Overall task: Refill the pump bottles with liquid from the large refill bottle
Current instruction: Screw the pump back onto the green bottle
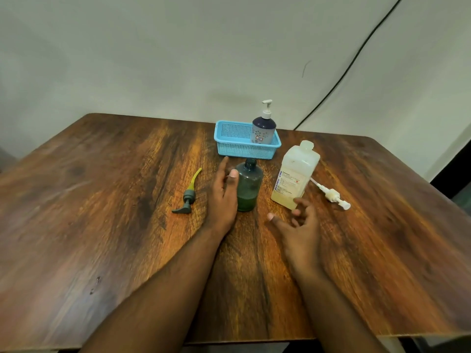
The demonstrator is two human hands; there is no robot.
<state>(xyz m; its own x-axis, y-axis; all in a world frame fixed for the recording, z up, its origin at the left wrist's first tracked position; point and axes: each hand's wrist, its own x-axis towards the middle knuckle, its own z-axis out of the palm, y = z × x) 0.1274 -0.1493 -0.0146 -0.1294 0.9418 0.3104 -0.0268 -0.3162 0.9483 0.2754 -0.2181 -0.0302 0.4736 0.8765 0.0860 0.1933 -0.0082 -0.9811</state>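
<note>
A dark green pump bottle (pixel 249 184) stands upright with its neck uncapped and a little green liquid at the bottom. My left hand (pixel 224 197) rests against its left side, thumb on the bottle, index finger stretched out. The large translucent refill bottle (pixel 295 174), with yellowish liquid low inside and no cap, stands to the right. My right hand (pixel 298 225) hovers just in front of it, fingers spread, holding nothing. A grey pump head (pixel 188 194) with a yellow tube lies left of the green bottle. A white pump head (pixel 331 193) lies right of the refill bottle.
A blue plastic basket (pixel 234 145) sits behind the bottles, holding a dark blue pump bottle (pixel 263 128) with a white pump fitted. All stand on a wooden table (pixel 102 212) against a pale wall. A black cable (pixel 339 80) runs down the wall.
</note>
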